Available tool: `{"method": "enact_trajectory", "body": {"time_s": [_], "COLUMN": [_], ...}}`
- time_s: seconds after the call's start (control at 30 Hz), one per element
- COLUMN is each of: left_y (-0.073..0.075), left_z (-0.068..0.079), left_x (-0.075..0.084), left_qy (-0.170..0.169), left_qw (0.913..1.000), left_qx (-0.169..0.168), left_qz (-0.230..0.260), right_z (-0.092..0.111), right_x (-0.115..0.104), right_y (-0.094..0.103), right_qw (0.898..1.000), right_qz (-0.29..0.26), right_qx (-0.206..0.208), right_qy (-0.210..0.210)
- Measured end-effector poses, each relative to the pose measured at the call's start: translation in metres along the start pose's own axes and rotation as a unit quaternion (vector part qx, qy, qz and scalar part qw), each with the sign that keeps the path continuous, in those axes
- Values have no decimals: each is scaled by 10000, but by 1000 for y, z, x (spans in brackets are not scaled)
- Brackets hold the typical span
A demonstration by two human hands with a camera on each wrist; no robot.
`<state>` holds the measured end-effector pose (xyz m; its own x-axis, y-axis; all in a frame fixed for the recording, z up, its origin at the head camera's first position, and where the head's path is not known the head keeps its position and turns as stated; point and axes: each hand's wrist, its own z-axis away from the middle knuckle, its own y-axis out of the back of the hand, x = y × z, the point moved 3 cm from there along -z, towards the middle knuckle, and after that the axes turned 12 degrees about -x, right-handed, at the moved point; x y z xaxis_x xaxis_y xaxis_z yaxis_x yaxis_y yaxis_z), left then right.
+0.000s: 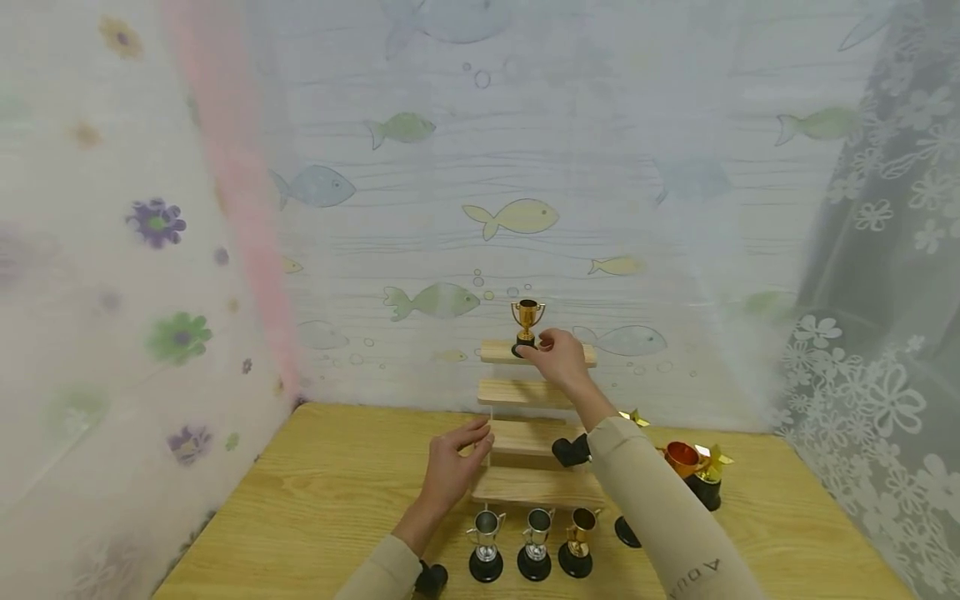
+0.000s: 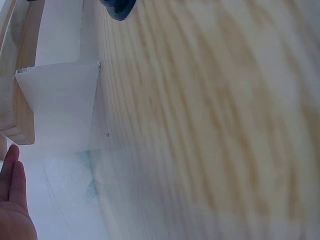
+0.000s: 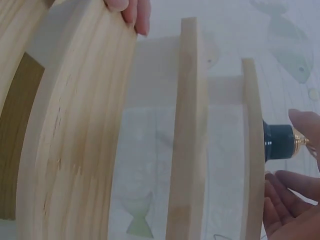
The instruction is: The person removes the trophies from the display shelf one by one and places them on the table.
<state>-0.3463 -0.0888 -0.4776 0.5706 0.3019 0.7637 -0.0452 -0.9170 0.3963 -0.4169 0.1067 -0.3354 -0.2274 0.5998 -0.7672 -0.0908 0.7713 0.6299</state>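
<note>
A small gold trophy cup [image 1: 528, 315] with a black base stands upright on the top board of a stepped wooden shelf [image 1: 525, 392]. My right hand [image 1: 561, 360] pinches it low down, thumb at the black base [image 3: 279, 141] and fingers bent on its other side. Lower on the shelf, my left hand [image 1: 452, 463] is at the left end of a board, fingers straight and fingertips right at its edge. In the right wrist view, the left fingertips [image 3: 142, 22] show at that board. In front of the shelf stand two silver trophy cups [image 1: 486, 533] and a gold cup [image 1: 580, 533].
Right of the shelf, partly behind my right sleeve [image 1: 660, 508], stand an orange-red cup [image 1: 682, 457] and a gold star trophy [image 1: 711, 475]. The wooden table [image 1: 330, 475] reaches back to a fish-patterned curtain [image 1: 450, 250]. A flower-patterned curtain [image 1: 112, 292] hangs at the left.
</note>
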Motion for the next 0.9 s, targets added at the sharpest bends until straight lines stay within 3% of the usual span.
{"method": "enact_trajectory", "body": {"time_s": [0.3, 0.9], "left_y": [-3, 0], "left_z": [-1, 0], "left_x": [-5, -2], "left_qy": [-35, -22], "left_qw": [10000, 9999], "left_qx": [-9, 42], "left_qz": [-70, -153], "right_z": [-10, -17], "right_x": [5, 4], "right_y": [-7, -13], "right_qw": [9991, 9973], "right_qz": [-167, -221], "right_qx": [351, 634], "right_qy": [-143, -288]}}
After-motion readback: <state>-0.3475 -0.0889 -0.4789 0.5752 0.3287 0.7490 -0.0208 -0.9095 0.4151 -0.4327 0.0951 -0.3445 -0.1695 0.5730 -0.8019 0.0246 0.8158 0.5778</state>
